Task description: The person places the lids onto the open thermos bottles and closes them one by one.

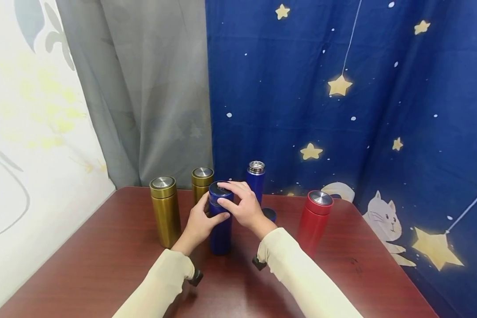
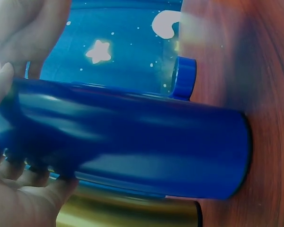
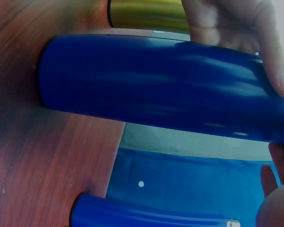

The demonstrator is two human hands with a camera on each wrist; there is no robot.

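A blue thermos flask (image 1: 221, 238) stands upright on the table between both hands. My left hand (image 1: 198, 223) grips its upper body from the left, the thumb lying across the front. On the top, the right hand (image 1: 245, 206) holds the dark blue lid (image 1: 218, 190), with fingers over it and thumb at its near side. The left wrist view shows the fingers of the left hand (image 2: 33, 201) bent around the flask's body (image 2: 146, 137). In the right wrist view the lid end lies past the right edge, and only part of the right hand (image 3: 280, 203) shows.
Behind stands a second blue flask (image 1: 256, 182), its steel mouth uncovered. A loose blue lid (image 1: 269, 214) lies beside it. Two gold flasks, one nearer (image 1: 167, 221) and one farther (image 1: 200, 190), stand left; a red flask (image 1: 313, 223) stands right. Curtains (image 1: 282, 88) hang behind the table (image 1: 103, 265).
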